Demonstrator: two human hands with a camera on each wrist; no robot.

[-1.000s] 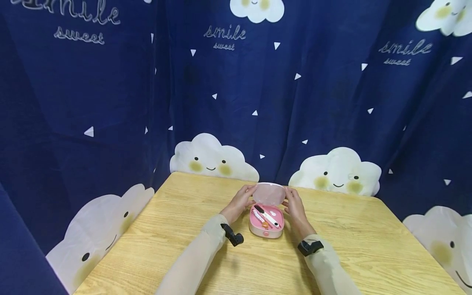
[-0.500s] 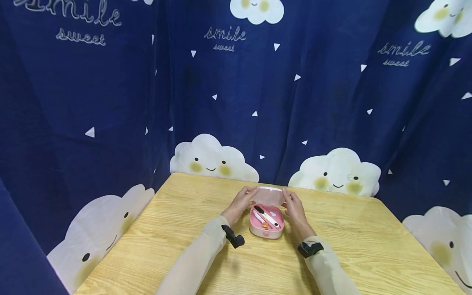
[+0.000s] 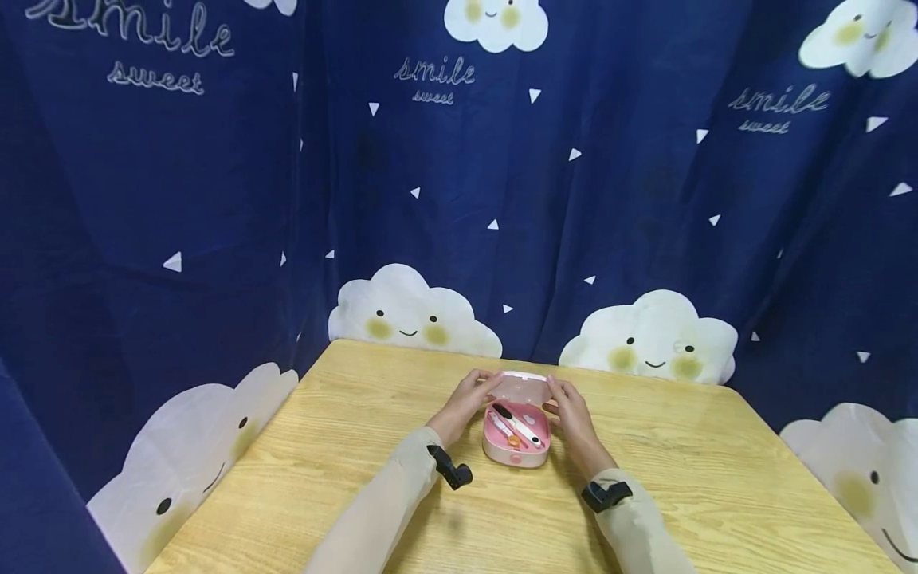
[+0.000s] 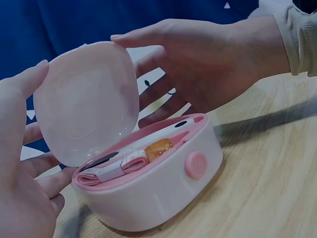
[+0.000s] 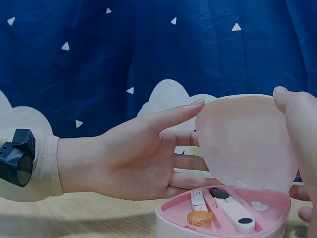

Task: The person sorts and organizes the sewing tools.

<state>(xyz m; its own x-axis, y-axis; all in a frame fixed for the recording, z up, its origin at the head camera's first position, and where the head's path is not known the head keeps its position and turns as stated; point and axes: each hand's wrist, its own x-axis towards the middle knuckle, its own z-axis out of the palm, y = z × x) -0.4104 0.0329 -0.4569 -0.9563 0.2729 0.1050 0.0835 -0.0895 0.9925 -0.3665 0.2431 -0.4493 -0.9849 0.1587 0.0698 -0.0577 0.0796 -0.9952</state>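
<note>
A small pink-and-white box (image 3: 502, 453) stands on the table with its hinged lid (image 3: 522, 388) raised and tilted. At the lid's left edge, my left hand (image 3: 466, 401) holds it with the thumb near the top rim and fingers behind. My right hand (image 3: 572, 413) grips the opposite edge the same way. Inside the pink tray lie a folded measuring tape (image 4: 110, 172), an orange dotted ring (image 5: 199, 219), a white tool with a black end (image 5: 234, 212), and a small whitish piece (image 5: 259, 206). A round pink button (image 4: 196, 165) sits on the box's front.
The wooden table (image 3: 681, 454) extends around the box on every side. Behind it hangs a dark blue curtain (image 3: 459, 175) printed with clouds and triangles. Each wrist carries a black camera (image 3: 606, 496) over a light sleeve.
The lid has tipped lower toward the box, its top rim coming down and forward. Both hands have moved slightly with it. The box itself has stayed in place.
</note>
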